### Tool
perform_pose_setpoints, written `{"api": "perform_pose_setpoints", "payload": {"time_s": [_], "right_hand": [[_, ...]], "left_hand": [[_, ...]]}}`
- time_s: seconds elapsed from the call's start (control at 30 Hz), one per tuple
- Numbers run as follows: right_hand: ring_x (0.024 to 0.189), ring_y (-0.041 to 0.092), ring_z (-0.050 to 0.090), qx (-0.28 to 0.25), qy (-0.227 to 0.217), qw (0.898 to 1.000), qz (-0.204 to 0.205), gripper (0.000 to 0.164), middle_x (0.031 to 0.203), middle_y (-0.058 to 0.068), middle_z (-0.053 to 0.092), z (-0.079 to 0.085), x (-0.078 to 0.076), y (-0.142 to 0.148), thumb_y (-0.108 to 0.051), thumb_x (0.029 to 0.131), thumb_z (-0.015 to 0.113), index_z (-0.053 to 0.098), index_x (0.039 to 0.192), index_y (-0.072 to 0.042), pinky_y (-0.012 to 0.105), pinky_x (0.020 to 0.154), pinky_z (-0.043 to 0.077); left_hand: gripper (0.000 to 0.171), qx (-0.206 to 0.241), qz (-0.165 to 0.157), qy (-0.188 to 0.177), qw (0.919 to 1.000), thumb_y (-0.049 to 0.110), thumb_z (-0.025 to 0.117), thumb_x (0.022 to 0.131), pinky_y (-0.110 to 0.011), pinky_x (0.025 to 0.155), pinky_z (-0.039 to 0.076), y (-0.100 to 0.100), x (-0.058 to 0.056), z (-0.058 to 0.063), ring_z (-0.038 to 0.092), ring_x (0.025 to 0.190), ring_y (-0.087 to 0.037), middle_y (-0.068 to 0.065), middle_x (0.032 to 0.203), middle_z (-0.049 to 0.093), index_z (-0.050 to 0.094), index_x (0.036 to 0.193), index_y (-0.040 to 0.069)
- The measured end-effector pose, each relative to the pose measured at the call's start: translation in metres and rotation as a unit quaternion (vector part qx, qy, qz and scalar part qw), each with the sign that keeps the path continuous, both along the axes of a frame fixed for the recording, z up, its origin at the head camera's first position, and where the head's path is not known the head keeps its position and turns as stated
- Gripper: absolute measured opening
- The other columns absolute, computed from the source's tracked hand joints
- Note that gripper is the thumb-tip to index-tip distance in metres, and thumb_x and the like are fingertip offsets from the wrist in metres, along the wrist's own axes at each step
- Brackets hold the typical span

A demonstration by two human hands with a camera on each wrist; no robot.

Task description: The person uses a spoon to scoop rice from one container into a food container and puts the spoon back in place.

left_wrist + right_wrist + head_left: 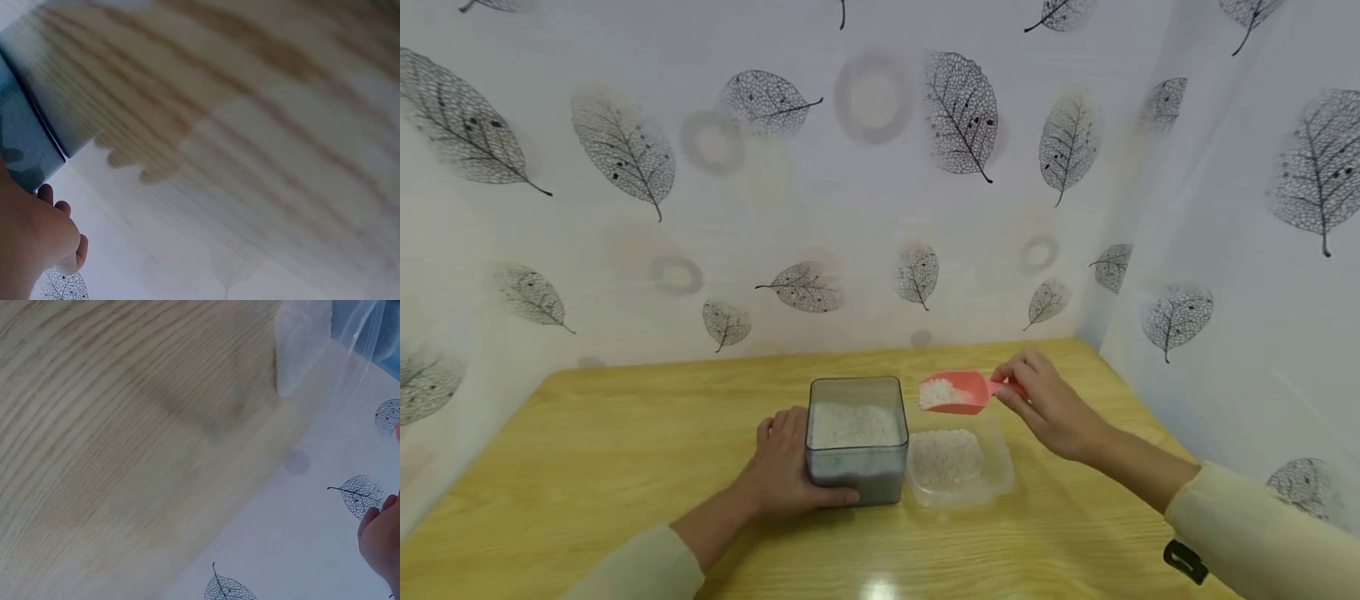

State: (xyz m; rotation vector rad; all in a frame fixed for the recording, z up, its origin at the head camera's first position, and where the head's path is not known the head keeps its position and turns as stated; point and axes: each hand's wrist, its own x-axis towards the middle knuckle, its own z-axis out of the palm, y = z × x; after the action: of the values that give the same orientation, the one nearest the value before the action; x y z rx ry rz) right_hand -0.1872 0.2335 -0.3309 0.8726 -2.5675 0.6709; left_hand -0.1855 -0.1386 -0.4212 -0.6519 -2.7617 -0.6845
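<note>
A pink scoop [955,392] with white rice in its bowl is held in the air by my right hand [1051,408], which pinches the handle between thumb and fingers. Below it on the table stands a clear plastic tub [1000,471] with a heap of rice [946,457] inside. My left hand [790,467] grips the left side of a square grey see-through bin [891,479], the thumb along its front and the fingers behind its left wall. Rice fills much of this bin. In the left wrist view, the left hand [44,231] lies against the bin's wall [28,137].
The wooden table [625,450] carries the bin and tub side by side, close together. A white curtain [850,200] with a leaf print hangs behind the table and along its sides. A black strap [1185,561] shows under the right sleeve [1262,525].
</note>
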Motion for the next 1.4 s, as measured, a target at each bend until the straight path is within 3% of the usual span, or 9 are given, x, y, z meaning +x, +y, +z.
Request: {"api": "perform_pose_setpoints", "payload": {"time_s": [0.3, 0.57, 1.0, 1.27, 1.4], "right_hand": [[0.091, 0.006, 0.036, 0.064, 0.011, 0.996, 0.057, 0.009, 0.097, -0.010, 0.046, -0.024, 0.003, 0.008, -0.009, 0.098, 0.061, 0.059, 0.104, -0.015, 0.026, 0.076, 0.038], [0.092, 0.004, 0.037, 0.098, 0.028, 0.990, 0.096, 0.011, 0.095, -0.011, 0.045, -0.031, 0.002, 0.011, -0.010, 0.095, 0.065, 0.061, 0.104, -0.016, 0.026, 0.078, 0.036], [0.092, 0.004, 0.039, 0.144, 0.039, 0.983, 0.110, 0.013, 0.097, -0.013, 0.048, -0.021, 0.005, 0.018, -0.015, 0.095, 0.066, 0.061, 0.107, -0.019, 0.029, 0.081, 0.035], [0.090, 0.004, 0.040, 0.185, 0.103, 0.968, 0.132, 0.009, 0.098, -0.011, 0.050, -0.009, 0.006, 0.027, -0.026, 0.097, 0.063, 0.061, 0.104, -0.021, 0.027, 0.078, 0.033], [0.087, 0.004, 0.037, 0.221, 0.118, 0.961, 0.120, 0.012, 0.098, -0.012, 0.047, 0.002, 0.009, 0.030, -0.029, 0.094, 0.066, 0.061, 0.103, -0.023, 0.026, 0.076, 0.030]], "left_hand": [[0.114, 0.000, 0.003, -0.002, 1.0000, 0.088, 0.071, 0.054, -0.045, 0.096, 0.028, 0.001, 0.000, 0.001, 0.045, 0.105, -0.019, -0.001, 0.114, 0.051, 0.043, 0.132, 0.010], [0.114, -0.003, 0.005, -0.008, 1.0000, 0.090, 0.070, 0.054, -0.046, 0.097, 0.027, -0.001, -0.001, 0.002, 0.044, 0.105, -0.020, -0.001, 0.114, 0.050, 0.043, 0.131, 0.010], [0.113, -0.002, 0.006, -0.011, 0.9999, 0.086, 0.073, 0.054, -0.048, 0.099, 0.028, 0.000, -0.001, 0.002, 0.044, 0.108, -0.022, -0.001, 0.113, 0.050, 0.044, 0.130, 0.009], [0.113, -0.002, 0.004, -0.018, 0.9998, 0.087, 0.072, 0.054, -0.047, 0.098, 0.027, 0.000, -0.001, 0.002, 0.044, 0.107, -0.021, -0.001, 0.114, 0.050, 0.043, 0.131, 0.009], [0.114, -0.003, 0.005, -0.015, 0.9999, 0.087, 0.072, 0.054, -0.047, 0.097, 0.028, -0.001, -0.001, 0.002, 0.045, 0.107, -0.022, -0.002, 0.114, 0.050, 0.043, 0.131, 0.009]]}}
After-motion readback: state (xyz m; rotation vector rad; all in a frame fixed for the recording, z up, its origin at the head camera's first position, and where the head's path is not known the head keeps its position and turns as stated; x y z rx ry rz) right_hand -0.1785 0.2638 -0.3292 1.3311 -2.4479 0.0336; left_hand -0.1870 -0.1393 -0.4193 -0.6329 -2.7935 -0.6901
